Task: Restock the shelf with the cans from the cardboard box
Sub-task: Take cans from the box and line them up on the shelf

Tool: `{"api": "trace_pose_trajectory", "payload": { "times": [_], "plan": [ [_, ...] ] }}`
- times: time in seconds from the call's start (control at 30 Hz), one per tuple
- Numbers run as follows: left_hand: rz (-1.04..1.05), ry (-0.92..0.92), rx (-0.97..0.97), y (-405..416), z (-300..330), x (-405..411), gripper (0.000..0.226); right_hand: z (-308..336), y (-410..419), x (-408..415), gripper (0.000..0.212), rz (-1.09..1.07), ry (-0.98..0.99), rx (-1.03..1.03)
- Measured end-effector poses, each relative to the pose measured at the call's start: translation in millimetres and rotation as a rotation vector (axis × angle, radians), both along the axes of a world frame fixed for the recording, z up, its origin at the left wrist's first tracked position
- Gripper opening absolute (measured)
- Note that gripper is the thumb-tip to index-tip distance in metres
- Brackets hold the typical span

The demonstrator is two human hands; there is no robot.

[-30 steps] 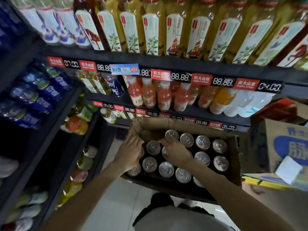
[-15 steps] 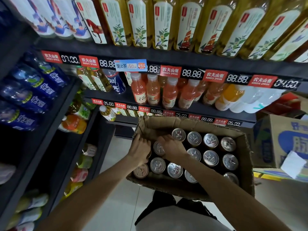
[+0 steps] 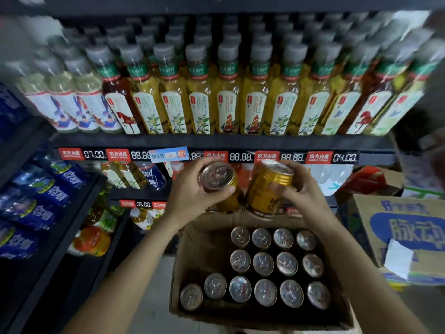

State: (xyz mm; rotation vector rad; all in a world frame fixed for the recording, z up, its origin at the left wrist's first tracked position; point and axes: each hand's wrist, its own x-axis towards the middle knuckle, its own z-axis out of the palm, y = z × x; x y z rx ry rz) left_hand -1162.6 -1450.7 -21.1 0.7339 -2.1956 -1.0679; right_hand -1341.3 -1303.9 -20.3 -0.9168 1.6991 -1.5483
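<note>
Left hand (image 3: 192, 196) grips gold can (image 3: 218, 179), top tilted toward camera; right hand (image 3: 305, 194) grips second can (image 3: 267, 186), near-upright, leaning right, above cardboard box (image 3: 183, 256).

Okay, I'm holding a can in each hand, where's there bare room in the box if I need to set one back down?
The cardboard box has a bare patch in its far-left corner, bordered by the left wall and the two back rows of cans. The front row is packed. The left hand and right hand each hold a gold can.

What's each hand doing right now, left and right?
Left hand: closed around a gold can, lifted above the cardboard box.
Right hand: closed around a second gold can, tilted.
</note>
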Motion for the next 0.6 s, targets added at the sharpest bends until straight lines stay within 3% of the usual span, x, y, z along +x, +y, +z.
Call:
{"api": "trace_pose_trajectory", "payload": {
  "times": [0.13,0.37,0.6],
  "plan": [
    [-0.036,0.184,0.026,3,54,-50,0.052,62,4,-40,0.033,-0.010,0.059,-0.093],
    [-0.099,0.367,-0.198,36,155,-126,0.044,156,41,-108,0.052,-0.006,0.384,-0.244],
    [-0.040,0.440,-0.399,68,242,-198,0.050,233,60,-184,0.057,-0.020,0.492,-0.428]
  ]
}}
